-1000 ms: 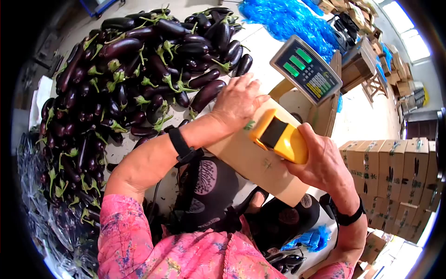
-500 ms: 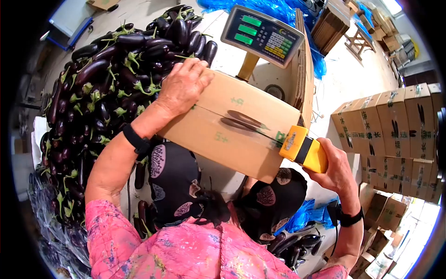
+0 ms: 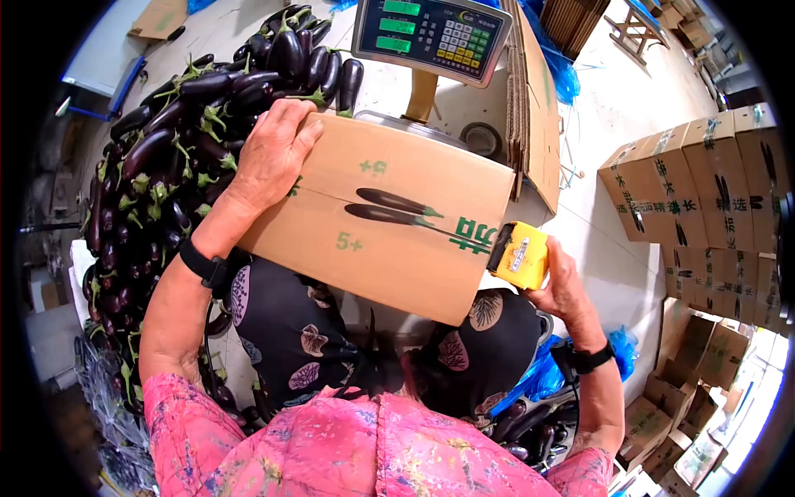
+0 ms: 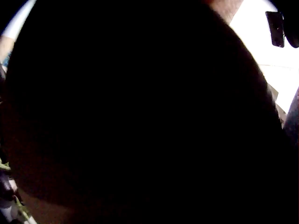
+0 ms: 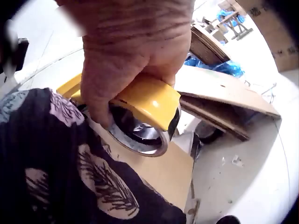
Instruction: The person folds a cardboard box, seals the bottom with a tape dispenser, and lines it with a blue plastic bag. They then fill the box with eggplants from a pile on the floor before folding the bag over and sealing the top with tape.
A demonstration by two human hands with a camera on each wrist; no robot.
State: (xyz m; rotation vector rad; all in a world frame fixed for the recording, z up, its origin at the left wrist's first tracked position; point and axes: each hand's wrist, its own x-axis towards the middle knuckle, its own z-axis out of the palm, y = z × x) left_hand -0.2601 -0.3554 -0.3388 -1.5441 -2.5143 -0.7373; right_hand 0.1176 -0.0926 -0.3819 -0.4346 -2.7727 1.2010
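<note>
A cardboard box [image 3: 389, 265] printed with two eggplants and green lettering lies across in front of the person, above the knees. My left hand [image 3: 277, 153] rests on the box's left end, with its fingers at the far corner. In my right hand [image 3: 567, 286] is a yellow tape dispenser [image 3: 526, 257], gripped from behind, its dark front edge at the box's right end. The right wrist view shows the thumb and palm around the dispenser [image 5: 149, 100] and the tape roll [image 5: 161, 149] inside it. The left wrist view is mostly dark.
A big heap of eggplants [image 3: 149, 153] lies to the left. Beyond the box stands a scale with a lit display [image 3: 431, 37], with flattened cardboard [image 3: 538, 108] beside it. Stacked printed boxes [image 3: 696, 182] stand at the right, and blue plastic [image 3: 538, 381] lies near the right knee.
The tape dispenser has moved from over the box top to its right end and turned. The left hand has shifted left with the box, whose printed top has come into view.
</note>
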